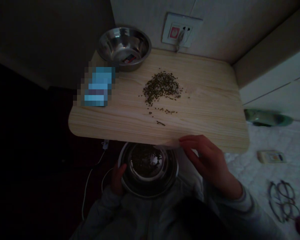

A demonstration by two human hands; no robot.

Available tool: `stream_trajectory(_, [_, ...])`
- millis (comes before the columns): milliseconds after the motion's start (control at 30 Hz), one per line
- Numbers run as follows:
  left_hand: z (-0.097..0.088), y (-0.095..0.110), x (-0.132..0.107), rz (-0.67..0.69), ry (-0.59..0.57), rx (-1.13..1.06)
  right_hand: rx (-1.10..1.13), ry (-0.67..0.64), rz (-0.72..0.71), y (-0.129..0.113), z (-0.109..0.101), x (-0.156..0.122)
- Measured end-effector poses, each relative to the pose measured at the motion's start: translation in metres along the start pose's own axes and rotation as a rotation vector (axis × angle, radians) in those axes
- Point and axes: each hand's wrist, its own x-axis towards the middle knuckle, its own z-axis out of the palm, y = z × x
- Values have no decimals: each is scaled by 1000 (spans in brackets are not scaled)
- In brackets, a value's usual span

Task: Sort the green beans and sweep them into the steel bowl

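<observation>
My left hand (118, 176) grips the rim of a steel bowl (150, 188) from the left, thumb over the edge. The bowl sits below the front edge of the light wooden tabletop (202, 110), with small dark grains in its bottom. My right hand (207, 156) is at that front edge, fingers pinched on a thin, pale, see-through sheet (168, 144) that lies partly over the bowl. A loose pile of small green-brown beans (162, 85), perhaps mung beans, is spread on the tabletop, with a few strays nearer the front edge.
A second steel bowl (124, 43) stands at the back left with a small dark and red item in it. Beside it lies a blurred-out phone (98, 86). A wall socket (181, 31) holds a plug. On the white bedding are a remote (272, 157) and a coiled cable (282, 200).
</observation>
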Motion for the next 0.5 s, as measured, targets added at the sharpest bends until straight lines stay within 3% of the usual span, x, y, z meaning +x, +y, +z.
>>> stream_trajectory(200, [28, 16, 5, -107, -171, -95, -64, 22, -83, 8, 11, -7])
stream_trajectory(500, [22, 2, 9, -133, -146, -59, -75, -41, -241, 3, 37, 19])
